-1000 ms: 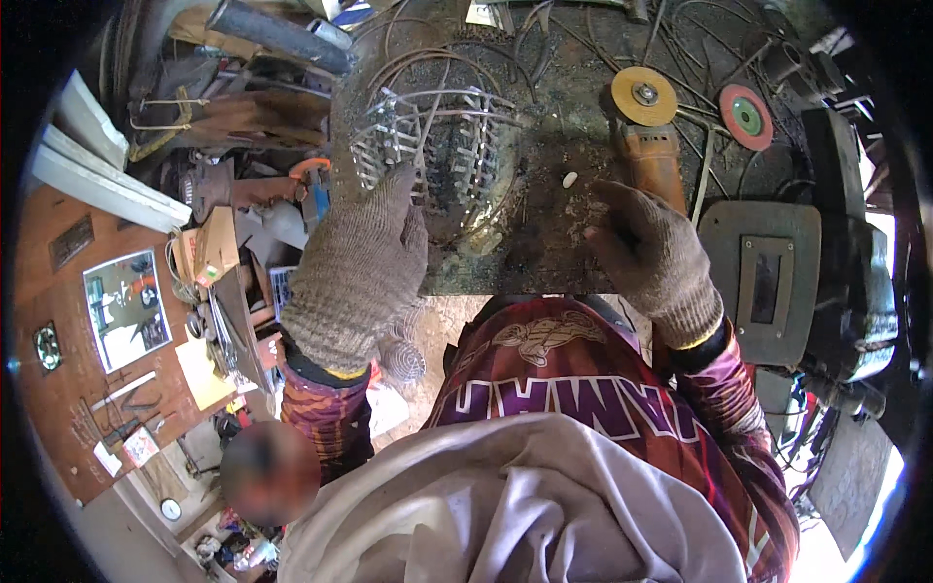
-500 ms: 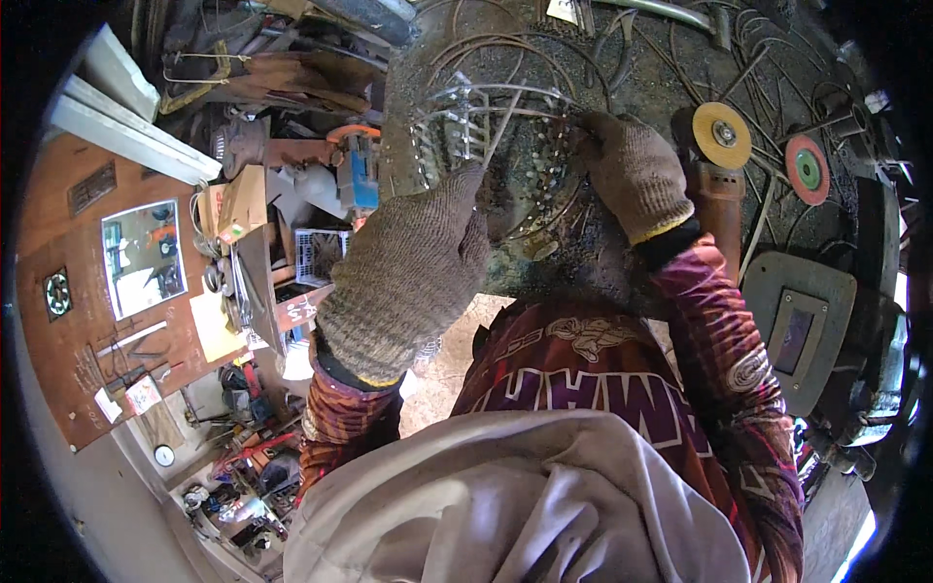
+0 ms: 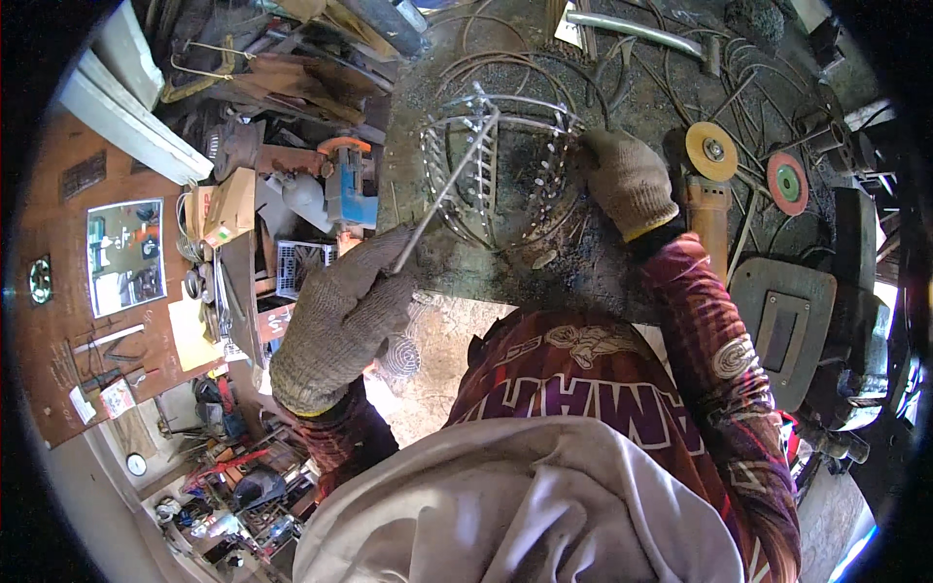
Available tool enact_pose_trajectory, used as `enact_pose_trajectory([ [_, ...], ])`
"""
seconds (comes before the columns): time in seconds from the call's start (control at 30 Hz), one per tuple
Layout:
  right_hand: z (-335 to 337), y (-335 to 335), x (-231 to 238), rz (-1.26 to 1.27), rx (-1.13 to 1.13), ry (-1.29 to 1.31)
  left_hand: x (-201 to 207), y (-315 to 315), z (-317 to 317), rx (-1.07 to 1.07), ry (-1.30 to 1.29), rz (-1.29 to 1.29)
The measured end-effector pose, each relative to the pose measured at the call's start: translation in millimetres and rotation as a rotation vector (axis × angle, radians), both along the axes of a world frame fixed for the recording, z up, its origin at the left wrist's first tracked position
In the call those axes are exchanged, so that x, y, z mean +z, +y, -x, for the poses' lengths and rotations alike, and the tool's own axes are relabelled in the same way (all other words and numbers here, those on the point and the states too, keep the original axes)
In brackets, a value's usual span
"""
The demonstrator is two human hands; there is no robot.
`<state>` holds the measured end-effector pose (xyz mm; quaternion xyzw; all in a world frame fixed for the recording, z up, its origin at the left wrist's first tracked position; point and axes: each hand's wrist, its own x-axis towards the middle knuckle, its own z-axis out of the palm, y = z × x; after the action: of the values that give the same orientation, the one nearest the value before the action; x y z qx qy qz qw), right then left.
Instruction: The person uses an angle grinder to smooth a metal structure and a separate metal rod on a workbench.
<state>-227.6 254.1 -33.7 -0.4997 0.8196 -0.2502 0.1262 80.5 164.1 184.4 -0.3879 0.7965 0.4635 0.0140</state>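
Observation:
My left hand (image 3: 340, 325), in a brown knitted glove, is closed around the lower end of a thin grey metal rod (image 3: 442, 194). The rod slants up and right, its far end at the top of a curved metal wire frame (image 3: 486, 165) on the dark worktop. Bright blobs dot the frame's ribs and side. On the frame's right side, my gloved right hand (image 3: 630, 180) is curled at the end of the upper bars and appears to grip them. Its fingertips are partly hidden.
An angle grinder (image 3: 708, 209) with a yellow disc (image 3: 711, 151) lies right of my right hand, near a red-and-green disc (image 3: 786, 183). A grey welding mask (image 3: 780, 325) is at the right edge. Loose wire loops (image 3: 505, 63) and a metal tube (image 3: 637, 32) lie farther back.
My left hand has drawn down and left, away from the frame, and more of the rod shows. The right hand stays at the frame's right side. The view has shifted slightly.

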Motion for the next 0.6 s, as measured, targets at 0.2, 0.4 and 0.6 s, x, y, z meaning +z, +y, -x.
enact_pose_trajectory([
  [0.2, -15.2, 1.3, 18.4, 0.181, -0.066, 0.028, -12.4, -3.7, -32.3, 0.346, -0.002, -0.115],
  [0.4, -25.0, 29.5, 61.6, 0.181, -0.169, -0.066, -51.9, -17.1, -69.0, 0.316, 0.171, -0.033],
  [0.6, -37.2, 60.5, 85.5, 0.146, -0.313, -0.280, -82.4, -33.3, -83.2, 0.313, 0.300, -0.041],
])
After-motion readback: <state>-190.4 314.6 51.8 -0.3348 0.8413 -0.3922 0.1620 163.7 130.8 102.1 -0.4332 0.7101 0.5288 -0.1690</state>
